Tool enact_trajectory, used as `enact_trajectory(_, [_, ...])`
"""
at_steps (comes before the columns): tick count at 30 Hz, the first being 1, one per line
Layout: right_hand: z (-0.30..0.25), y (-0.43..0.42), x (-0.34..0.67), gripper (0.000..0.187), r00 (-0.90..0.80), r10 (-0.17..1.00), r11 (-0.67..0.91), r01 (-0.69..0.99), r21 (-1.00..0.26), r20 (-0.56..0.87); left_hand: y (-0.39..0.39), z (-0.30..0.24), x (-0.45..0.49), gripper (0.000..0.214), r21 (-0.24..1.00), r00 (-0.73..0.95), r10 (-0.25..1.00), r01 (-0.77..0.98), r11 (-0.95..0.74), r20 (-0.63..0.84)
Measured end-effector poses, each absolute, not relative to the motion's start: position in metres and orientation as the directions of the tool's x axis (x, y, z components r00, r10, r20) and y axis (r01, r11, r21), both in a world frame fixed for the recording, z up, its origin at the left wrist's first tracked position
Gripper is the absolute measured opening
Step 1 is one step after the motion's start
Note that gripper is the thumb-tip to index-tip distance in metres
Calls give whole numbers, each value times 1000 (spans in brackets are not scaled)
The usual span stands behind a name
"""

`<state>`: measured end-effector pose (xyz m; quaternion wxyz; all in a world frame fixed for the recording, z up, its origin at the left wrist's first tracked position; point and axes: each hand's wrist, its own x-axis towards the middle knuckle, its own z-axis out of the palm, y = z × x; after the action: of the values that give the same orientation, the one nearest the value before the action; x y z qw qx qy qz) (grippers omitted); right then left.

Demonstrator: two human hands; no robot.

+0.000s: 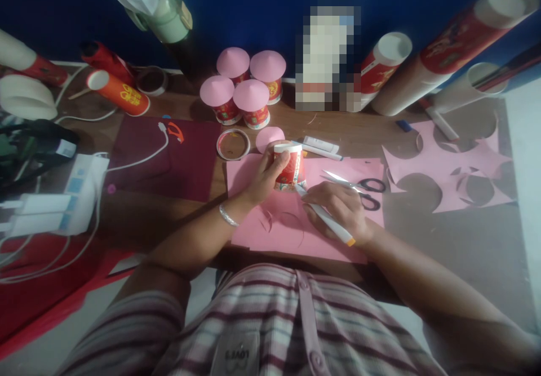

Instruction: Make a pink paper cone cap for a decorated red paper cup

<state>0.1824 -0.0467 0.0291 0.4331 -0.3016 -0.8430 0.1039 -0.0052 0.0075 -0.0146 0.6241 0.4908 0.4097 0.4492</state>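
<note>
My left hand (270,168) is wrapped round a red paper cup (291,164) with a white top edge and a patterned band low down. In my right hand (338,204) is a white utility knife (329,224) with an orange end, its tip at the lower edge of the cup. Both hands are over stacked pink paper sheets (266,235). Just right of my right hand lie scissors (367,193) with black handles, blades apart. Behind the cup are a pink paper disc (270,135) and a white marker (323,149).
Several red cups with pink cone tops (251,97) stand at the back. A tape roll (233,144) lies left of the cup. Cut-out pink paper scraps (448,167) are on the right. A dark red sheet (169,162), cables and a power strip (80,195) occupy the left.
</note>
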Motion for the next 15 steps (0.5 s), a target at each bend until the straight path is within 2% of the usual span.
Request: enact_trajectory(15, [24,-47,184,21,-437,627,774,437,-457,645,7,-9,-5,40,987,268,960,-116,112,-77])
